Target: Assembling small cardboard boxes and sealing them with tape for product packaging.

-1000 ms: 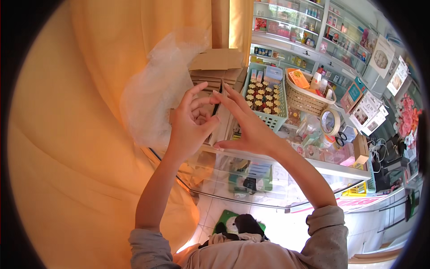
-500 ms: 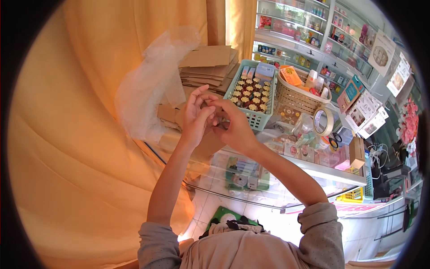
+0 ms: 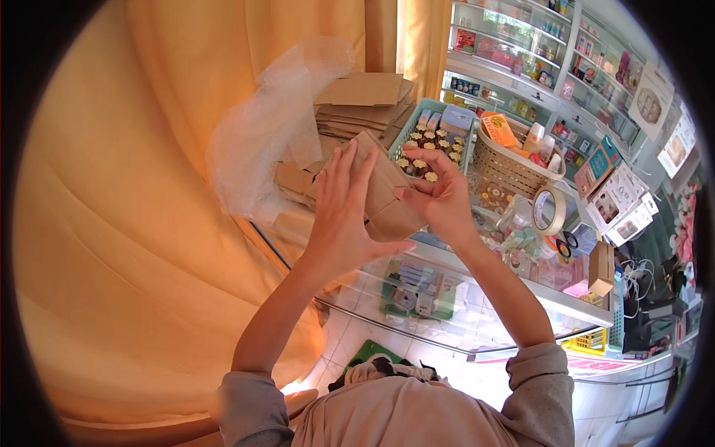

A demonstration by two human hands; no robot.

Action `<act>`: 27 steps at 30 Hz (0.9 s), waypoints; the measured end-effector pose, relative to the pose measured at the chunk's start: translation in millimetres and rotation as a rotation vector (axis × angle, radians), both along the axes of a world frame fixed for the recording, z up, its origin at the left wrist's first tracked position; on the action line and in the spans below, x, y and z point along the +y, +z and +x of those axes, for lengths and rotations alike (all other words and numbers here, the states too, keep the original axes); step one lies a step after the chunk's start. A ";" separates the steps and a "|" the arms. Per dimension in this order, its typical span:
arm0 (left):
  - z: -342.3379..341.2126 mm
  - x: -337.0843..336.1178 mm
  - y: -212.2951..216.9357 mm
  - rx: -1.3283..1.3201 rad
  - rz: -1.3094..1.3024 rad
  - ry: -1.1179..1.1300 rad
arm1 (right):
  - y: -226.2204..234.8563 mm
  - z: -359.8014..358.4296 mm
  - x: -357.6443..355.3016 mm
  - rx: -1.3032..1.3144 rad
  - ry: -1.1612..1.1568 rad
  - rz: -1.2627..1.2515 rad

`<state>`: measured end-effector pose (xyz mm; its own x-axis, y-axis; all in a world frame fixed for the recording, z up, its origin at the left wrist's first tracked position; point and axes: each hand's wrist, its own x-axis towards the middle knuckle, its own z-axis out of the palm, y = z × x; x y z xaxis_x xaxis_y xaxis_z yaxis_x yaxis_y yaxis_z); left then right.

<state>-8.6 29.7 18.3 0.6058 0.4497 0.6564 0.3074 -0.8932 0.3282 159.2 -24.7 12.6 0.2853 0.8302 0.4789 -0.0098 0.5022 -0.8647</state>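
Note:
A brown cardboard box (image 3: 389, 195) is raised at a tilt above the glass counter, between my two hands. My left hand (image 3: 341, 216) lies against its left side, fingers stretched and thumb pointing away below it. At the right edge, my right hand (image 3: 445, 195) pinches the box between thumb and fingers. Just behind stands a mint-green plastic basket (image 3: 468, 158) with several dark bottles (image 3: 430, 177) that have flower-shaped cream caps. The box and my right hand cover part of it.
Flat cardboard pieces (image 3: 359, 89) are stacked behind, beside crumpled bubble wrap (image 3: 249, 145). A beige woven basket (image 3: 514, 165) and a tape roll (image 3: 559, 216) occupy the counter's right. An orange curtain (image 3: 112, 208) hangs at left. The counter's metal edge (image 3: 514, 277) runs in front.
The cardboard box has come up between my hands, which were close together before. My left hand has spread its fingers against it, and my right hand has moved right and grips its edge.

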 end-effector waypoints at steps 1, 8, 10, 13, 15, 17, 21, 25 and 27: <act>5.9 -6.1 2.8 0.001 0.003 -0.008 | 2.5 3.6 -7.4 0.068 0.030 0.015; 66.9 -48.6 8.9 0.094 -0.001 -0.132 | 13.7 52.0 -77.3 0.005 -0.118 0.037; 87.4 -61.2 7.0 0.086 0.010 -0.183 | 14.1 66.8 -97.5 -0.074 -0.220 0.058; 118.8 -73.4 -1.7 0.007 0.017 -0.349 | 16.7 81.0 -126.8 -0.069 -0.295 0.001; 141.8 -77.8 -10.0 -0.001 -0.043 -0.438 | 14.1 96.6 -139.1 -0.142 -0.365 0.009; 162.0 -75.1 -17.5 0.025 -0.111 -0.546 | 11.7 108.7 -145.4 -0.209 -0.433 0.013; 204.8 -50.2 -28.7 -0.159 -0.523 -0.866 | 7.7 128.8 -143.6 -0.328 -0.512 -0.073; 247.8 -28.9 -35.5 -0.254 -0.899 -0.746 | -5.9 142.5 -121.3 -0.387 -0.543 -0.089; 257.3 -28.6 -33.6 -0.275 -1.058 -0.793 | -8.2 151.1 -113.8 -0.398 -0.536 -0.139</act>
